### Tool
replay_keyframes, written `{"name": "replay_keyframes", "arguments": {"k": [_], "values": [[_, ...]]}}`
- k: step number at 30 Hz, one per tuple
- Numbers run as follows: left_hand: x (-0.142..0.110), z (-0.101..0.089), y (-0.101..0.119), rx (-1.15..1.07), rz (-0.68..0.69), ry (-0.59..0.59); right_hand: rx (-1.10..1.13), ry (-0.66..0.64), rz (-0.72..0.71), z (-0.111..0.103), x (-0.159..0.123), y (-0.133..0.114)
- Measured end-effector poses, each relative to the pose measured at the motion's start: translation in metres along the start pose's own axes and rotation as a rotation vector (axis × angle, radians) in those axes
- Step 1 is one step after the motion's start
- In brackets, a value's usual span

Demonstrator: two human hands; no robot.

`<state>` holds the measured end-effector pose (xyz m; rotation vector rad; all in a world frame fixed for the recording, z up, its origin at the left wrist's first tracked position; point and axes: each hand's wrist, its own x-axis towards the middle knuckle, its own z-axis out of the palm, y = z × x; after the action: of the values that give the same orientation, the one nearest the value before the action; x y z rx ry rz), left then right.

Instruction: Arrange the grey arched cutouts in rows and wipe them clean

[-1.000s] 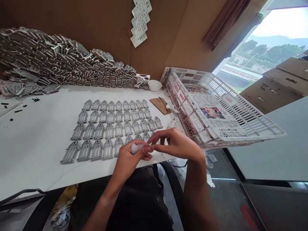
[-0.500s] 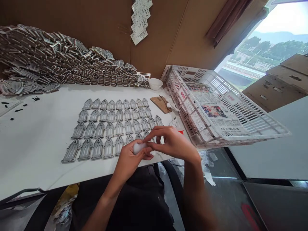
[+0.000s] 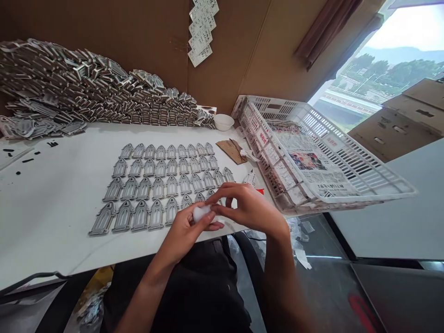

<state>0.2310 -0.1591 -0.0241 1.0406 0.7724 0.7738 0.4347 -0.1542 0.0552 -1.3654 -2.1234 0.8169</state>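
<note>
My left hand (image 3: 185, 229) is wrapped round a small white rounded object (image 3: 201, 213), its thumb lying along the near side. What kind of thing it is does not show clearly. At the object's right edge, the thumb and index finger of my right hand (image 3: 248, 206) are pinched together; whatever lies between those fingertips is too small to make out. Both hands hover over the front edge of the white table (image 3: 52, 194). Just beyond them, grey arch-shaped window-like pieces (image 3: 158, 186) lie in several neat rows, some partly covered by my hands.
A tall pile of similar pieces (image 3: 104, 88) lines the back left. Behind the rows stand a white bowl (image 3: 224, 122) and a cardboard scrap (image 3: 231, 151). On the right is a white plastic crate (image 3: 294, 185) lined with newspaper. Small black bits (image 3: 27, 160) lie at far left.
My left thumb has shifted slightly up onto the white object, and more of my left fingers shows beneath. The right hand keeps nearly the same pinch. The rows are unchanged.
</note>
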Motion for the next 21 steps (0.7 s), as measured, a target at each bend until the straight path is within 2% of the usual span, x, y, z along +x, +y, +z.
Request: {"name": "replay_keyframes", "arguments": {"k": [7,11,15,21], "values": [[-0.007,0.002,0.003,0.072,-0.061,0.078,0.088,0.048,0.041,-0.007,-0.002,0.007],[-0.016,-0.002,0.002,0.216,-0.112,0.037,0.05,0.129,0.115,-0.012,-0.002,0.018],[-0.018,-0.004,0.0,0.315,-0.156,-0.008,0.016,0.089,0.158,-0.007,0.005,0.027],[-0.016,-0.006,-0.002,0.32,-0.169,-0.012,-0.01,0.041,0.182,0.006,0.016,0.037]]}}
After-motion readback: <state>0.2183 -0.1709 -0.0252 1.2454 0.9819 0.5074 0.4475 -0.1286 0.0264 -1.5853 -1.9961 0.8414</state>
